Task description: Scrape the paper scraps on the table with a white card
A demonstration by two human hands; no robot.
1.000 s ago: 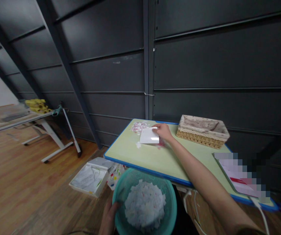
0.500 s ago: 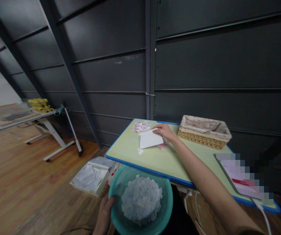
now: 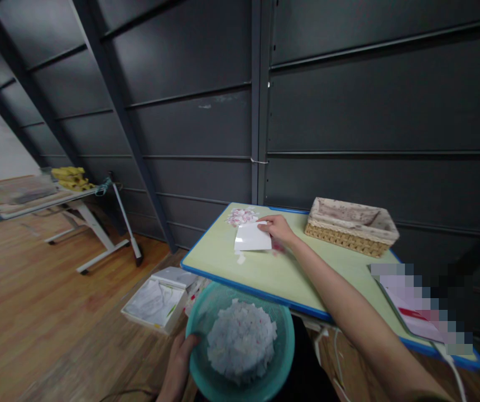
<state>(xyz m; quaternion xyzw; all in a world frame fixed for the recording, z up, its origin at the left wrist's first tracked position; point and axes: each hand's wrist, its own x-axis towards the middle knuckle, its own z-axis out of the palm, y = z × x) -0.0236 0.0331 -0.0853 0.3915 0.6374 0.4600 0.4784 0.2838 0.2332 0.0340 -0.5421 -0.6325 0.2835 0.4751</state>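
Observation:
Over the yellow-green tabletop, my right hand (image 3: 279, 229) pinches a white card (image 3: 252, 238) by its right edge. Just behind the card lies a heap of pink and white paper scraps (image 3: 240, 215), and one white scrap (image 3: 240, 258) sits in front of it. My left hand (image 3: 183, 353) grips the left rim of a teal plastic basket (image 3: 284, 340), its thumb over the rim. A large mound of whitish paper scraps (image 3: 242, 340) fills the basket's middle. The basket is below the table's front edge.
The table (image 3: 294, 279) has a blue edge. A lined wicker basket (image 3: 349, 229) stands at its back right, and a partly blurred-out flat device (image 3: 411, 307) with a cable lies at the right. A white box (image 3: 154, 304) with papers is on the floor. Dark wall panels rise behind.
My right hand has shifted the card slightly left, and its angle has changed so it looks shinier and more curved. My left hand keeps its grip on the basket.

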